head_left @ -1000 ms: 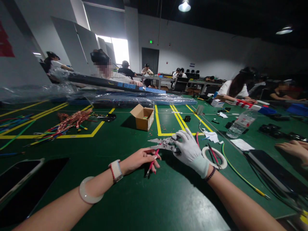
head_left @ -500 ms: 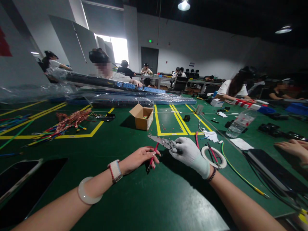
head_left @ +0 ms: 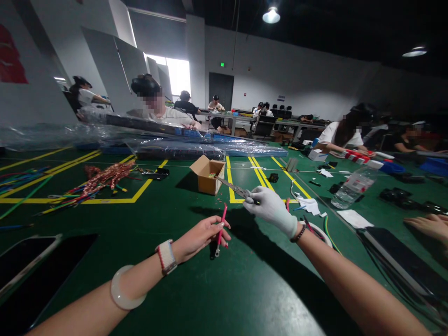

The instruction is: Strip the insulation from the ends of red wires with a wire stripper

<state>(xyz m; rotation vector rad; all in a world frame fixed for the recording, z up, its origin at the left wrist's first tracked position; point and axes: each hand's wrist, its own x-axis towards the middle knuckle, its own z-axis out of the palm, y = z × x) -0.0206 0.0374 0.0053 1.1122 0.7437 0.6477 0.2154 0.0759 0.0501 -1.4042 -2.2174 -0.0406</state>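
Note:
My left hand (head_left: 198,237) is bare and pinches a short red wire (head_left: 220,228), held upright just above the green table (head_left: 182,289). My right hand (head_left: 271,206), in a white glove, is closed around the handles of metal wire-stripping pliers (head_left: 235,188). The pliers' jaws point away to the left, reaching over the open cardboard box (head_left: 207,173). The pliers are apart from the red wire.
A roll of white tape (head_left: 320,229) and loose wires lie by my right wrist. A plastic bottle (head_left: 351,187) lies at right, a pile of coloured wires (head_left: 101,179) at left, a phone (head_left: 26,263) near left. Another person's hand (head_left: 425,224) rests at the right edge. Other people sit beyond.
My right hand has lifted the pliers off the red wire and carried them forward toward the cardboard box. My left hand has raised the wire slightly.

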